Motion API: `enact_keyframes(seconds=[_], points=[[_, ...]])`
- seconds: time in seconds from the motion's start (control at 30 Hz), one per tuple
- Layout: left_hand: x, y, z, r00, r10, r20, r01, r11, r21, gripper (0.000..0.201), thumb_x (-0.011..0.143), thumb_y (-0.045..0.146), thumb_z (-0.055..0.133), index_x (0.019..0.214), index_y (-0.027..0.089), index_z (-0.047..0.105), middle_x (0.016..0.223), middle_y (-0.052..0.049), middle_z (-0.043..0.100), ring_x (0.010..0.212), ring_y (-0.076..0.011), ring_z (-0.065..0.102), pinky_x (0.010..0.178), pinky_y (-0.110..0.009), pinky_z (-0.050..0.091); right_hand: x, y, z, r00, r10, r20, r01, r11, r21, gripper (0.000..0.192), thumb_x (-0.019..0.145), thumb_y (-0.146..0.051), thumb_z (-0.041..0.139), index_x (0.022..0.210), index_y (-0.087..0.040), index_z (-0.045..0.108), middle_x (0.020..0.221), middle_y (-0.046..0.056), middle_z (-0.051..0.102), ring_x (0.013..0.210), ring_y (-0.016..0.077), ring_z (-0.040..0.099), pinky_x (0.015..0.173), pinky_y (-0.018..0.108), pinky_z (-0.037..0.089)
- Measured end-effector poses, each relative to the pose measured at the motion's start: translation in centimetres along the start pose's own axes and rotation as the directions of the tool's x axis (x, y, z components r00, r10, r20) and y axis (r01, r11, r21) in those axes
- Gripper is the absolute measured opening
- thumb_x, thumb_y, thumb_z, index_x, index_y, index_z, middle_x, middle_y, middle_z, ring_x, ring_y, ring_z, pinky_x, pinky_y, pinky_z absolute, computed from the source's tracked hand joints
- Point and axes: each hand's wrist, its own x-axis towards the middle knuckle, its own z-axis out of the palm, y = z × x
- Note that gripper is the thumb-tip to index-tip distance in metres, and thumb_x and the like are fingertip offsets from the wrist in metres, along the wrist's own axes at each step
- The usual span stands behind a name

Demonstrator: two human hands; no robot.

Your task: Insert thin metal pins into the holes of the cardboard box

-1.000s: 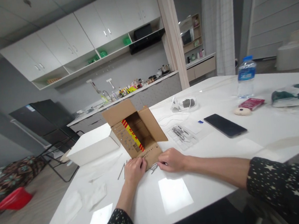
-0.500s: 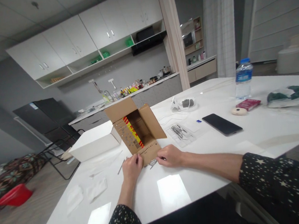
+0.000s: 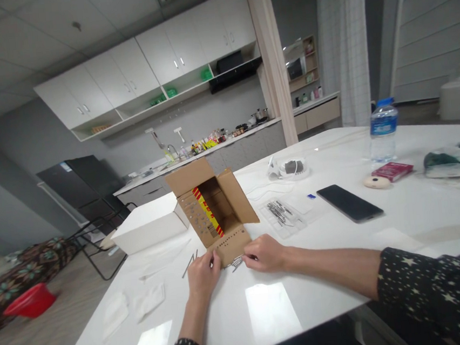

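A small cardboard box (image 3: 237, 196) stands with its flaps spread on the white table. Its front flap (image 3: 232, 246) slopes down toward me and has a row of dark holes; a red and yellow strip crosses the flap to the left. My left hand (image 3: 203, 272) is closed, thumb against curled fingers, at the front flap's left corner. On the other side my right hand (image 3: 264, 254) is closed too, at the flap's right edge beside several thin metal rods (image 3: 236, 263). Whatever either hand's fingers grip is hidden. More thin rods (image 3: 189, 264) lie left of my left hand.
Right of the box are a clear tray (image 3: 285, 218) of metal pieces, a phone (image 3: 349, 202), a dark red pack (image 3: 392, 171) and a water bottle (image 3: 383, 130). A white box (image 3: 149, 226) stands at the left, with crumpled tissues (image 3: 148, 302) nearer me.
My view has tilted slightly up, so the table and both hands sit lower in the picture. Both hands stay closed at the box's front flap.
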Motion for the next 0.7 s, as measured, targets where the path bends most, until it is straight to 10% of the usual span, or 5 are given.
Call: enact_keyframes(seconds=[0.3, 0.7], points=[[-0.7, 0.8, -1.3, 0.983, -0.113, 0.142, 0.116, 0.993, -0.009, 0.035, 0.093, 0.031, 0.046, 0.061, 0.021, 0.056, 0.05, 0.002, 0.059, 0.047, -0.0114, 0.055, 0.051, -0.024, 0.031, 0.3, -0.5, -0.7, 0.988, 0.035, 0.15, -0.036, 0.999, 0.007, 0.028, 0.089, -0.028, 0.053, 0.065, -0.018, 0.063, 0.064, 0.001, 0.069, 0.055, 0.0113, 0.056, 0.053, 0.027, 0.024], [-0.6, 1.6, -2.7, 0.847, -0.337, 0.411, 0.366, 0.931, 0.01, 0.035, 0.094, 0.033, 0.046, 0.062, 0.02, 0.049, 0.055, 0.0, 0.059, 0.056, -0.0137, 0.056, 0.056, -0.023, 0.029, 0.4, -0.7, -1.4, 0.964, 0.07, 0.256, -0.08, 0.996, 0.03, 0.03, 0.089, -0.032, 0.05, 0.066, -0.02, 0.067, 0.064, 0.001, 0.07, 0.056, 0.0129, 0.057, 0.053, 0.027, 0.022]])
